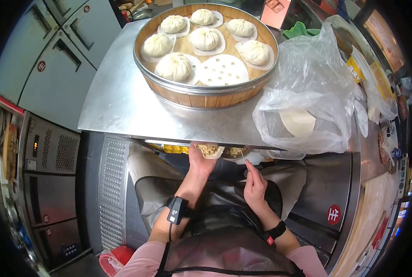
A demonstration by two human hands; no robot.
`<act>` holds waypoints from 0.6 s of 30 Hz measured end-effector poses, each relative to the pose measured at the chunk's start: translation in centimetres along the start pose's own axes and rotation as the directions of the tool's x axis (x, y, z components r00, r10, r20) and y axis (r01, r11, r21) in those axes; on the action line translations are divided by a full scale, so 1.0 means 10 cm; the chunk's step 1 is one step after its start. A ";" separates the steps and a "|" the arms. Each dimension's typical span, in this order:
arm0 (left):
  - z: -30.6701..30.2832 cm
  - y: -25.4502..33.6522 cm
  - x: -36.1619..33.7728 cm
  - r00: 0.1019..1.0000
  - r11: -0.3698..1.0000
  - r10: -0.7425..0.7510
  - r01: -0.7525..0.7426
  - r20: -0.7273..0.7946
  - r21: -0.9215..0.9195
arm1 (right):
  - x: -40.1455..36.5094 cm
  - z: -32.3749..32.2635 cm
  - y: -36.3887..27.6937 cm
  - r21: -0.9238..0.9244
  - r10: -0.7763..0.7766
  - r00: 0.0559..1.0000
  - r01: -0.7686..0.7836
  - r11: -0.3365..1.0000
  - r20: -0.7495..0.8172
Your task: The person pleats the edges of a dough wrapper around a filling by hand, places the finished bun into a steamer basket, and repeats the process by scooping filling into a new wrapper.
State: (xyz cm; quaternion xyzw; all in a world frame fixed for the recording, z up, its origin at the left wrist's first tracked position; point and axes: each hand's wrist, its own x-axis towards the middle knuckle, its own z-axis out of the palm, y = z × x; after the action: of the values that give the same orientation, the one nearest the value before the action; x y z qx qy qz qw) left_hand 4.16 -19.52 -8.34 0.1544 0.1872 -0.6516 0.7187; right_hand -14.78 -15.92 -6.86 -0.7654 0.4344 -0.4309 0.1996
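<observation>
Under the front edge of the steel table, my left hand (200,162) cups a dough wrapper with crumbly filling (209,151) on it. My right hand (256,185) is closed around a thin filling stick (244,158), whose tip points down at a bowl of filling (233,152). The table edge hides part of that bowl. Above, a round bamboo steamer (201,96) holds several pleated buns (204,39) on paper liners. One perforated paper liner (224,70) at its front right has no bun on it.
A clear plastic bag (312,87) with a pale dough wrapper (298,123) lies right of the steamer on the steel table (118,104). Behind it are a green cloth (300,30) and a phone (275,13). Steel cabinets (49,60) stand left, with a red bin (118,258) on the floor.
</observation>
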 end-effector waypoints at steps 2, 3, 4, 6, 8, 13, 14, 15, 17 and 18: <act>-0.02 0.01 0.02 1.000 1.000 0.011 -0.011 -0.003 0.024 | -0.03 -0.09 0.02 -0.106 -0.037 0.996 0.046 0.993 0.086; -0.03 0.01 0.03 1.000 0.999 0.021 -0.021 -0.008 0.048 | -0.06 -0.13 0.02 -0.208 -0.061 0.983 0.098 0.973 0.175; -0.04 0.01 0.04 1.000 0.999 0.020 -0.019 -0.008 0.048 | -0.08 -0.15 0.05 -0.209 -0.060 0.983 0.097 0.973 0.174; -0.04 0.02 0.04 0.998 0.999 0.025 -0.024 -0.052 0.022 | -0.12 -0.17 0.11 -0.351 -0.176 0.954 0.256 0.901 0.243; 0.01 0.04 0.01 0.998 1.000 0.015 -0.013 -0.066 0.024 | -0.14 -0.20 0.26 -0.383 -0.191 0.953 0.272 0.883 0.237; -0.06 0.04 0.01 0.999 0.999 0.015 -0.014 -0.033 0.030 | -0.09 -0.14 0.37 -0.451 -0.035 0.976 0.131 0.883 0.214; -0.04 0.03 0.00 0.999 1.000 0.009 -0.008 -0.033 0.027 | -0.07 -0.10 0.37 -0.437 0.029 0.975 0.071 0.897 0.219; -0.01 0.03 -0.01 0.999 1.000 0.008 -0.007 -0.031 0.021 | -0.01 -0.05 0.39 -0.437 0.031 0.975 0.070 0.897 0.219; 0.04 0.02 -0.07 0.996 0.998 0.003 0.003 -0.091 0.061 | 0.08 0.07 0.46 -0.462 0.137 0.963 -0.015 0.887 0.230; 0.07 0.01 -0.09 0.989 0.995 0.000 0.015 -0.145 0.100 | 0.11 0.14 0.54 -0.413 0.169 0.954 -0.053 0.909 0.248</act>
State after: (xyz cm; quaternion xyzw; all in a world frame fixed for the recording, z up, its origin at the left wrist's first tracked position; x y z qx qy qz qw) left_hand 4.26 -19.08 -7.28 0.2367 0.2063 -0.6500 0.6920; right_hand -16.01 -19.81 -10.76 -0.8165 0.5245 -0.2084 0.1215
